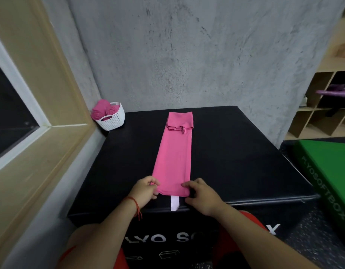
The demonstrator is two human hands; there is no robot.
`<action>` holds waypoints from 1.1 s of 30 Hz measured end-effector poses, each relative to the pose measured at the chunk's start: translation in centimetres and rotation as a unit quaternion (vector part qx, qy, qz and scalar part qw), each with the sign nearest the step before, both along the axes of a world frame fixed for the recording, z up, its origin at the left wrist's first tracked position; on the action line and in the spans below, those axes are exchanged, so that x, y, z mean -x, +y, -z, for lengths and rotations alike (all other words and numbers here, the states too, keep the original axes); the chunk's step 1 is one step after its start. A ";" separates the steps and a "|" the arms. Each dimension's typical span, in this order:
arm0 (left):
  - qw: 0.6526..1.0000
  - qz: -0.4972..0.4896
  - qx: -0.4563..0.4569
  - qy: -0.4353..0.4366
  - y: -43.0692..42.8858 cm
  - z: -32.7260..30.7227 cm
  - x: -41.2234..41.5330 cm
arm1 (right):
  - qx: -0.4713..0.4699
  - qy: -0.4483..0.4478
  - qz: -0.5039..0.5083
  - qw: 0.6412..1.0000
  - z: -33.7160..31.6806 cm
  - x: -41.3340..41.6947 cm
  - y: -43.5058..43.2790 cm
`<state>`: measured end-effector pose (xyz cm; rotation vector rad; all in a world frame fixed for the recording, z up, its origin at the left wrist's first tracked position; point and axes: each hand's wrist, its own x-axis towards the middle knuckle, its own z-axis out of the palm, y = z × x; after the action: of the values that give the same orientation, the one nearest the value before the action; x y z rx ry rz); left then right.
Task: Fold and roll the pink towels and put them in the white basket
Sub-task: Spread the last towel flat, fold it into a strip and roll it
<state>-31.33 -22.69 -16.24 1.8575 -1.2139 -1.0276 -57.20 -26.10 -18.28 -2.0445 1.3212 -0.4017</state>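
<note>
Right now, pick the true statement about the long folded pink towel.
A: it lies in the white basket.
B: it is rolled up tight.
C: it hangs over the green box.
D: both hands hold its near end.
D: the left hand and right hand pinch the near corners of the long folded pink towel, which lies flat on the black box.
</note>
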 end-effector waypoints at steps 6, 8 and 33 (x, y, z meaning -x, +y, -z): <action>0.997 0.059 0.042 -0.015 0.7 0.2 -0.2 | 0.100 -0.038 0.054 0.993 1.8 -0.3 1.3; 0.990 0.070 0.090 -0.080 0.8 -0.1 -0.1 | 0.100 -0.052 0.050 0.992 1.7 -0.4 1.0; 0.925 0.194 0.148 -0.292 0.8 0.9 -0.2 | 0.231 0.124 -0.007 0.965 0.5 0.8 1.9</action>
<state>-31.17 -21.88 -17.13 1.7659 -2.0264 -0.4291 -58.00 -24.25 -18.75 -2.5576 1.4615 -0.4953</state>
